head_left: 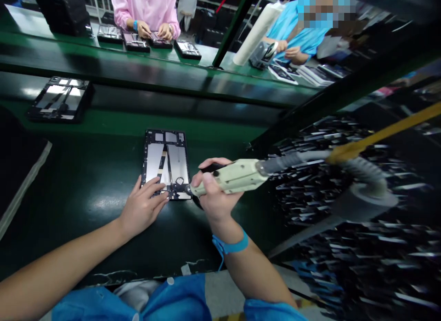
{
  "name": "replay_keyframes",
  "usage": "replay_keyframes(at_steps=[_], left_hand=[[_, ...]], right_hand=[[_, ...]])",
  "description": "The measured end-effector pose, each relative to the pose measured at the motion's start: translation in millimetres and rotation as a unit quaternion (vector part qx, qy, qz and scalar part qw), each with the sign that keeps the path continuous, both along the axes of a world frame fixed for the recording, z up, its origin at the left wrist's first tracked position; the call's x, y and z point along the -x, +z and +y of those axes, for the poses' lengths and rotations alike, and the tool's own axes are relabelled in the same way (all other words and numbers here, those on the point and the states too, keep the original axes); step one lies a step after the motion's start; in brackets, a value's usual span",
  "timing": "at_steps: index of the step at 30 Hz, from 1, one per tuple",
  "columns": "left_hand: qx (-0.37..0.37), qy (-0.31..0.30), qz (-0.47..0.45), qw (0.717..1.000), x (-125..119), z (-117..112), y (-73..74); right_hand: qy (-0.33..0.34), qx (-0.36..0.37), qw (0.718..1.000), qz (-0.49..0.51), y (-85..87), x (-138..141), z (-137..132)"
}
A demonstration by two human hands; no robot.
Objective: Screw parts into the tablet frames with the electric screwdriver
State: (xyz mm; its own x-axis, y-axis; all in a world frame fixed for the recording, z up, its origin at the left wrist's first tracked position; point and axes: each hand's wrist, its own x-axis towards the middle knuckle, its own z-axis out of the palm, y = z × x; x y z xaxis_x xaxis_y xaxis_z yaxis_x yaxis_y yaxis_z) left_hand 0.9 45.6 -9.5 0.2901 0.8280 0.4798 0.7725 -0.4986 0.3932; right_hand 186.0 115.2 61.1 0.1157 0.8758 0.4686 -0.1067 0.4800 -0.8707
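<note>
An opened tablet (178, 162) lies on the dark green bench in front of me, its silver inner plates and black ribbon cables showing. My left hand (146, 203) rests with fingers outstretched over the tablet's lower left edge. In my right hand (218, 197), wrapped by the fingers, is a pale green electric screwdriver (237, 176). Its tip is at the tablet's lower right part; whether it touches a screw is too small to tell. A blue strap circles my right wrist.
A stack of similar opened tablets (64, 98) stands at the back left. A dark sheet with a pale edge (25, 187) lies at left. The screwdriver's coiled cord (365, 174) hangs at right before a dark glinting mass. Across the bench, two people handle devices.
</note>
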Motion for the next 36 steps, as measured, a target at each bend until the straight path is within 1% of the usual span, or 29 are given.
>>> replay_keyframes(at_steps=[3, 5, 11, 20, 23, 26, 29, 32, 34, 36], left_hand=[[-0.002, -0.001, 0.002, 1.0, 1, 0, 0.1], [-0.006, -0.006, 0.005, 1.0, 1, 0, 0.1], [-0.007, -0.005, 0.005, 1.0, 1, 1, 0.4], [0.002, -0.009, 0.003, 1.0, 3, -1, 1.5], [-0.004, -0.013, 0.004, 1.0, 3, -1, 2.1], [-0.008, -0.016, 0.01, 1.0, 5, 0, 0.9], [-0.006, -0.012, 0.013, 1.0, 5, 0, -1.4], [0.0, -0.01, 0.011, 1.0, 4, 0, -2.0], [0.002, -0.008, 0.007, 1.0, 3, -1, -1.1], [0.001, -0.005, 0.004, 1.0, 3, -1, -0.2]], right_hand=[[0.077, 0.014, 0.997, 0.012, -4.1, 17, -15], [0.097, 0.021, 0.995, 0.004, -8.6, 22, -18], [0.098, 0.021, 0.995, -0.015, -17.1, 23, -14], [0.095, 0.048, 0.993, -0.05, -16.8, 24, -21], [0.096, 0.038, 0.993, -0.059, -18.0, 28, -23], [0.092, 0.023, 0.993, -0.067, -14.5, 26, -21], [0.054, 0.008, 0.998, -0.038, -6.7, 9, -11], [-0.05, -0.017, 0.998, -0.02, -2.2, -19, 9], [-0.12, -0.015, 0.992, -0.033, -3.9, -37, 23], [-0.156, -0.007, 0.987, -0.046, -8.6, -49, 32]])
